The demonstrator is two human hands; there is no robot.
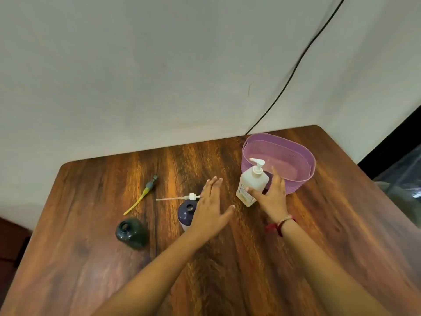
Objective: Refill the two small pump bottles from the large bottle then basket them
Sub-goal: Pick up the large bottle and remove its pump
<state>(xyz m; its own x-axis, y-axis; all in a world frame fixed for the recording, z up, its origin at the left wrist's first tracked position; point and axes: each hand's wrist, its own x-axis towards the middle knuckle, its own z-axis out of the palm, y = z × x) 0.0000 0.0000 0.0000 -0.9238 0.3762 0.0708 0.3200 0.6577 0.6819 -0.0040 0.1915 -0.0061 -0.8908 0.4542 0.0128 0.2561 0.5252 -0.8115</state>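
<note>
Two bare forearms reach in from the near edge of the wooden table [319, 236]. A red thread band [281, 225] circles the right wrist.

The right hand [272, 197] is at the large white pump bottle [251, 185], which stands with its pump head on. The thumb lies on the bottle's label side and the fingers rise fairly straight behind it. Motion blur hides whether they press in as a grip.

The left hand [210, 207] hovers left of the large bottle, flat and open, with fingers straight and together, the thumb spread, holding nothing. It partly covers a small purple bottle [185, 213], whose neck is open.

A white pump with a thin tube [192, 197] lies flat on the table just beyond the purple bottle, touching or passing under the left fingers.

Farther left of the large bottle, and nearer the camera, stands a small dark green bottle [132, 232], also uncapped. Its grey pump with a yellow tube [145, 192] lies on the wood beyond it, well apart.

The purple oval basket [296, 151] sits just behind and to the right of the large bottle, near the table's far corner. A black cable [296, 65] runs down the pale wall behind it.
</note>
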